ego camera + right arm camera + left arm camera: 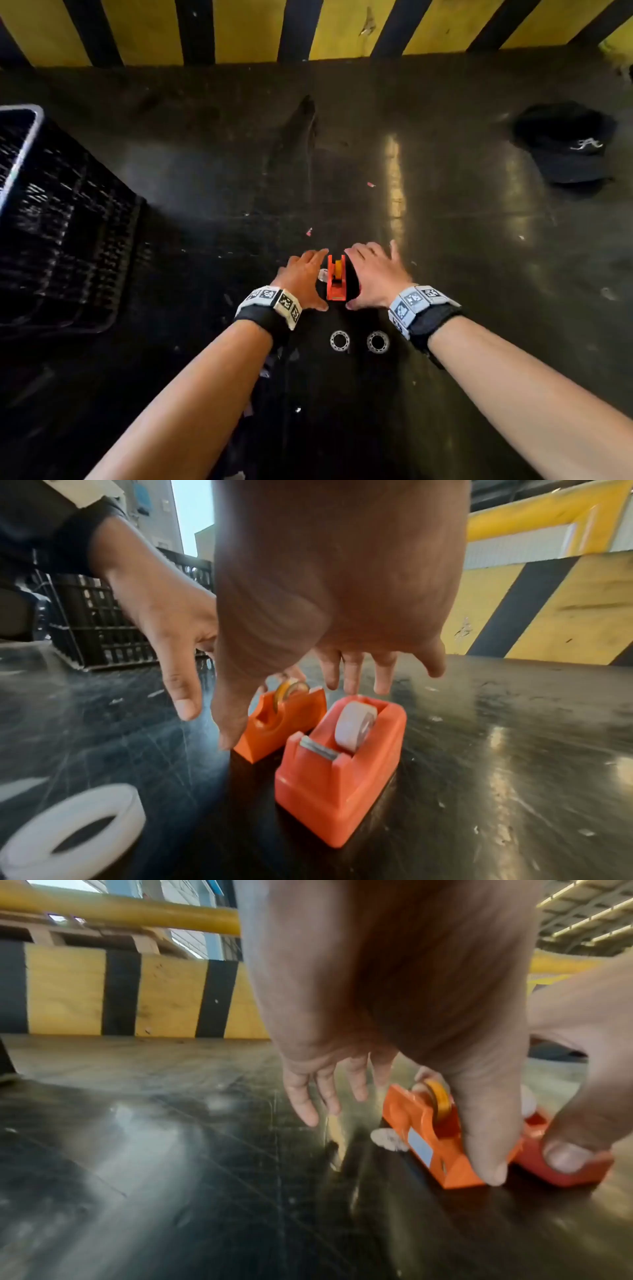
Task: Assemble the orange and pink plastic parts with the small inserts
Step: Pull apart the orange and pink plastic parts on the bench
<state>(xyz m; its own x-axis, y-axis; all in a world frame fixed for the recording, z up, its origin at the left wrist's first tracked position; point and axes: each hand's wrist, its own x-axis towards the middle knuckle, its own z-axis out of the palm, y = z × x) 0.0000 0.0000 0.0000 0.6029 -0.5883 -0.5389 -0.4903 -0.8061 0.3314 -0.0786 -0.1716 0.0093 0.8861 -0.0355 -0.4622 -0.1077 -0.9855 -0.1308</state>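
Note:
An orange tape dispenser with a yellow roll stands on the dark table, between my two hands. Close on its right stands a pink dispenser holding a white roll; my right hand hides it in the head view. My left hand has straight, spread fingers left of the orange dispenser, its thumb at the near end. My right hand spreads over the pink dispenser, holding nothing. Two clear tape rings lie nearer me.
A black plastic crate stands at the left. A black cap lies at the far right. A yellow and black striped barrier runs along the back of the scuffed table. Small scraps dot the surface.

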